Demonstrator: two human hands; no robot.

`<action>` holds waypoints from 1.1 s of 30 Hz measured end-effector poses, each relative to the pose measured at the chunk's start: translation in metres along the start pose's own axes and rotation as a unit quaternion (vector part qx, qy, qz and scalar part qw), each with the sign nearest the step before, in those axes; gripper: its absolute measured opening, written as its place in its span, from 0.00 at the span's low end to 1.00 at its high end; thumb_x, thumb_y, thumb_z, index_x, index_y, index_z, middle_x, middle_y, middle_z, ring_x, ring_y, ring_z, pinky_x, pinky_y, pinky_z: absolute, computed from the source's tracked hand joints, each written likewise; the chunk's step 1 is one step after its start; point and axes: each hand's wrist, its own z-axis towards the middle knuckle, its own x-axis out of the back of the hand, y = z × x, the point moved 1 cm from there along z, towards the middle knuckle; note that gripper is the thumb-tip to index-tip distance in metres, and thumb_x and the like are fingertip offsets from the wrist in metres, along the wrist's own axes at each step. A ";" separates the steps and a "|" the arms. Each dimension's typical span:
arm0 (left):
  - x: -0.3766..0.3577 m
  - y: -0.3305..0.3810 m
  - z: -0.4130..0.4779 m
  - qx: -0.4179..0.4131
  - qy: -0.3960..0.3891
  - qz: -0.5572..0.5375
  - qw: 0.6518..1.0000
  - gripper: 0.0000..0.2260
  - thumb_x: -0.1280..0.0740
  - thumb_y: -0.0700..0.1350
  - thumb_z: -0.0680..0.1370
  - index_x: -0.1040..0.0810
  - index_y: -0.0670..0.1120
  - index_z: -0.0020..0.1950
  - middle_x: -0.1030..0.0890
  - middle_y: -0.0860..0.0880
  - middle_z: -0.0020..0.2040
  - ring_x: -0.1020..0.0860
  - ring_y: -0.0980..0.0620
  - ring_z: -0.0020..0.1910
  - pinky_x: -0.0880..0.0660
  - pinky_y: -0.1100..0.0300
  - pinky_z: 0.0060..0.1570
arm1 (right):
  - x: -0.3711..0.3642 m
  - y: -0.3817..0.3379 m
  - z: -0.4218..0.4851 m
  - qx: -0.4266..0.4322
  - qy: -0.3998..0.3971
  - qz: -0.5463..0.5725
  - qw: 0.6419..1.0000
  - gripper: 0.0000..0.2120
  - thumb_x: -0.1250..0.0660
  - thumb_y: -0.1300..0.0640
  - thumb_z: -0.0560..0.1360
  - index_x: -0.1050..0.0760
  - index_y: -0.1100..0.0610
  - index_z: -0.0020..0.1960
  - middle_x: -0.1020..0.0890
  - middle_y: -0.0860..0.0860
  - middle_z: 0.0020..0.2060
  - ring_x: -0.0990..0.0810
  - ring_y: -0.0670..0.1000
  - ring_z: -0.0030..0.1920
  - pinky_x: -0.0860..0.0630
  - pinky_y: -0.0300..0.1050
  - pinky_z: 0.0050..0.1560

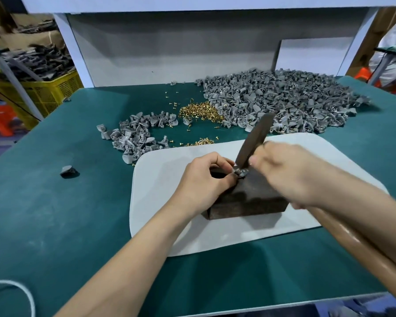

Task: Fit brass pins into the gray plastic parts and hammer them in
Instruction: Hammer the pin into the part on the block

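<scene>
1. Head view: a small gray plastic part (239, 173) sits on a dark wooden block (249, 200), between the hands.
2. The left hand (203, 179) pinches it from the left.
3. The right hand (290, 177) grips a dark flat metal tool (255, 136), which leans far-right with its tip on the part.

Dark wooden block (249, 197), glossy brass pins (199, 110)

Head-worn wide-angle view, forward and down, close over green table (55, 213)
</scene>
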 end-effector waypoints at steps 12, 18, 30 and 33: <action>0.000 0.000 0.002 -0.002 0.018 0.020 1.000 0.11 0.27 0.35 0.71 0.25 0.48 0.34 0.18 0.50 0.48 0.19 0.52 0.47 0.23 0.58 0.52 | 0.005 -0.016 -0.005 -0.006 0.015 -0.069 0.998 0.15 0.45 0.53 0.82 0.36 0.57 0.38 0.32 0.50 0.30 0.33 0.47 0.20 0.37 0.33 0.16; 0.000 0.001 0.000 -0.014 0.021 0.029 0.999 0.11 0.27 0.36 0.71 0.25 0.48 0.34 0.19 0.50 0.50 0.19 0.53 0.48 0.24 0.60 0.53 | 0.006 -0.012 -0.007 0.011 0.041 -0.054 0.998 0.15 0.44 0.52 0.81 0.35 0.57 0.38 0.31 0.50 0.25 0.32 0.47 0.17 0.37 0.33 0.16; 0.000 0.003 -0.002 0.007 0.017 0.011 1.000 0.07 0.32 0.37 0.73 0.22 0.49 0.46 0.17 0.52 0.48 0.21 0.57 0.51 0.26 0.56 0.58 | 0.028 0.053 0.030 -0.146 -0.015 0.369 0.918 0.14 0.44 0.51 0.81 0.35 0.58 0.41 0.38 0.50 0.16 0.42 0.47 0.13 0.42 0.30 0.18; 0.000 0.006 -0.003 -0.039 -0.016 0.053 0.998 0.16 0.33 0.38 0.75 0.23 0.53 0.60 0.18 0.56 0.56 0.24 0.59 0.59 0.30 0.60 0.63 | 0.017 0.075 0.043 -0.204 -0.018 0.333 0.921 0.14 0.43 0.51 0.81 0.36 0.58 0.41 0.36 0.49 0.16 0.41 0.46 0.13 0.42 0.31 0.17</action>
